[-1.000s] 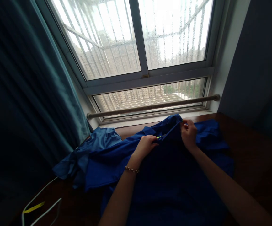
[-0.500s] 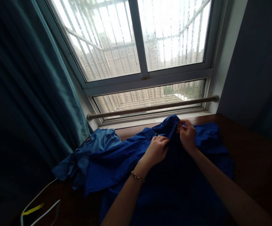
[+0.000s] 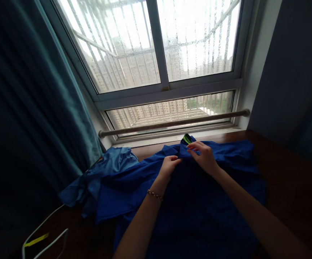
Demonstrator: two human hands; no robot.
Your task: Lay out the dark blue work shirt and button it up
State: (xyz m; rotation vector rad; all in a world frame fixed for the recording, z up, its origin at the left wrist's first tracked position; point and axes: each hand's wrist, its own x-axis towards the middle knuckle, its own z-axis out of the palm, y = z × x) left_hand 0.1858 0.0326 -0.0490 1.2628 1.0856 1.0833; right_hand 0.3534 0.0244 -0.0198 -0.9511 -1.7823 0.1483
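Note:
A deep-blue shirt (image 3: 123, 196) lies spread over the wooden surface, one sleeve reaching left. Its collar stands up near the sill and shows a black and bright green inner band (image 3: 187, 139). My left hand (image 3: 169, 167), with a beaded bracelet on the wrist, is closed in a pinch on the cloth just below the collar. On the collar's right side my right hand (image 3: 204, 157) grips the edge loosely between thumb and fingers. The cloth under the fingertips of both hands is partly hidden.
A lighter blue crumpled cloth (image 3: 115, 162) lies left of the shirt, beside a teal curtain (image 3: 64, 108). A white cable (image 3: 41, 225) and a yellow strip (image 3: 37, 240) are at the lower left. A metal bar (image 3: 172, 124) crosses before the window.
Both hands have shifted left, the right one more. The collar has been turned, so its green and black inner band now shows clearly.

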